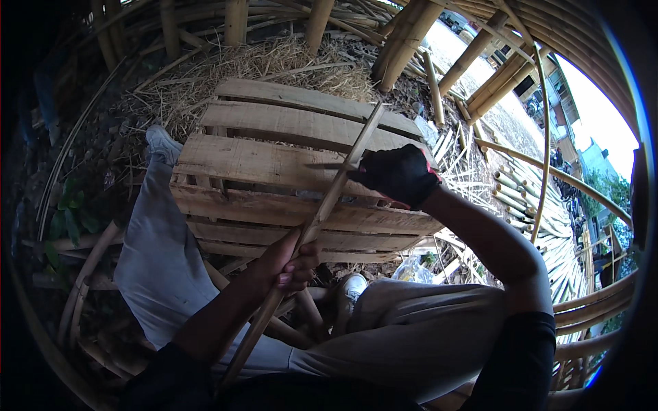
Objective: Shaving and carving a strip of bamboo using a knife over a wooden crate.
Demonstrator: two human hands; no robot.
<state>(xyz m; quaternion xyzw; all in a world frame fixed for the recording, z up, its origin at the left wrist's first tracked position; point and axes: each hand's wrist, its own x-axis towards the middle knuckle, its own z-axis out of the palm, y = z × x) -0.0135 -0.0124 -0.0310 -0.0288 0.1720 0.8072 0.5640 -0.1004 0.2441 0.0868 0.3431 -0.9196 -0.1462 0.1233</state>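
A long bamboo strip (330, 203) slants from my lap up over a slatted wooden table (240, 159). My bare left hand (291, 264) is wrapped round the strip just off the table's near edge. My right hand (397, 175), in a black glove with red trim, is closed on a knife (325, 166). The knife's blade points left and crosses the strip near its upper part; I cannot tell how deep its edge sits. Most of the knife's handle is hidden in the glove.
Dry straw and shavings (274, 58) lie beyond the table. Thick bamboo posts (404, 44) rise behind it. Cut bamboo poles (517, 195) are stacked at the right. My shoes (354, 286) rest by the table, with bamboo pieces around my legs.
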